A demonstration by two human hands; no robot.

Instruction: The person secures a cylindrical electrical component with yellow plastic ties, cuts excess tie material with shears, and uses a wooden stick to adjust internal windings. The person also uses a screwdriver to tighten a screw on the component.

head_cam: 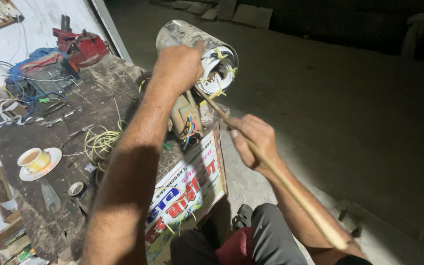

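The cylindrical motor stator [197, 49] with white windings stands tilted at the tabletop [99, 93] edge, left hand [180, 61] grip clenched on its casing, right hand [251, 140] grasping a long wooden stick [290, 189] poked into the windings.

cluttered workbench [99, 88] left; bare floor [349, 108] right
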